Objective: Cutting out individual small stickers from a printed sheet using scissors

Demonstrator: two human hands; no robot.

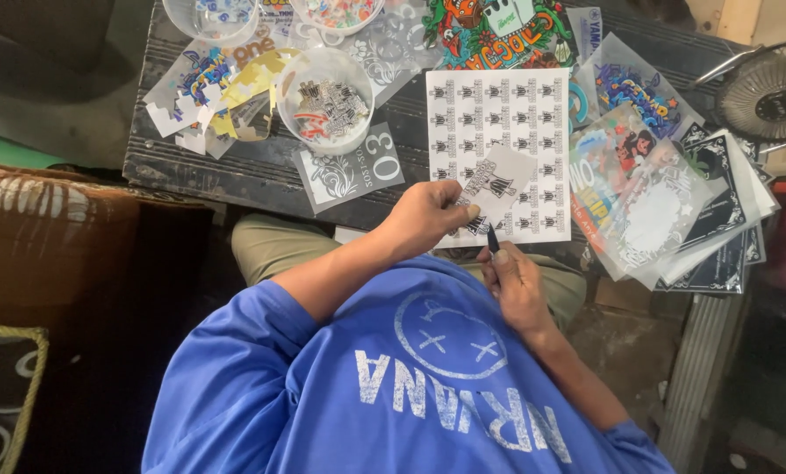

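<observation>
table [235, 167]: dark, worn wood | white sticker sheet [498, 114] at its near edge | clear bowl [327, 98] of cut stickers to the left | stack of printed sheets [674, 211] to the right

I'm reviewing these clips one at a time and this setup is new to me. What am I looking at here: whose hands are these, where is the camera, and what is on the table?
There is no machine here: a person in a blue shirt works with bare hands, and the single camera on their head looks down. The left hand pinches a small cut sticker piece over a white sheet of repeated small black designs. The right hand holds a slim dark blade tool, tip toward that sheet. On the dark wooden table stand a clear bowl of cut stickers, loose scraps to its left, and a stack of colourful sticker sheets in clear sleeves. A fan sits at the top right.
</observation>
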